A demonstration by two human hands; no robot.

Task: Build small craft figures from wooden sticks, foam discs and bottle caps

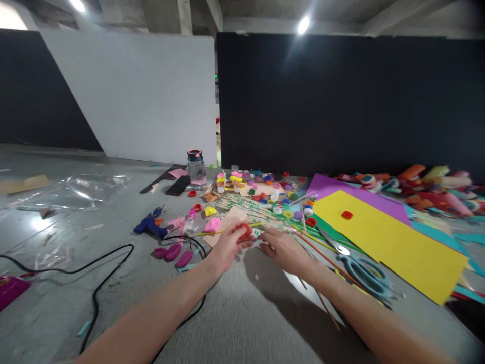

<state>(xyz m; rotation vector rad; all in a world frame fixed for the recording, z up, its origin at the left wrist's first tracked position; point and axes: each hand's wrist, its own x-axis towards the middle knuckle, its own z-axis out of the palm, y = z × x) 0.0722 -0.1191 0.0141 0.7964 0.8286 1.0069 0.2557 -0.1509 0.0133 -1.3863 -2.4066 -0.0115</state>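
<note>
My left hand (pixel 228 246) is closed around a red bottle cap (pixel 244 231) in the middle of the table. Just right of it, a small white and green piece (pixel 256 232) shows between my two hands; what it is exactly cannot be made out. My right hand (pixel 285 247) reaches toward that piece from the right, its fingers loosely bent and apart, with no object clearly in them. Close to my left hand lie a crumpled pink lump (pixel 212 225) and a beige paper sheet (pixel 232 217). Beyond both hands spreads a pile of green-marked sticks (pixel 246 206).
Blue-handled scissors (pixel 366 273) and yellow sheet (pixel 386 242) lie to the right, another red cap (pixel 346 215) on the sheet. Leftward are a blue glue gun (pixel 151 226), its black cable (pixel 96 298) and magenta petal shapes (pixel 173 252). A jar (pixel 196 169) stands behind.
</note>
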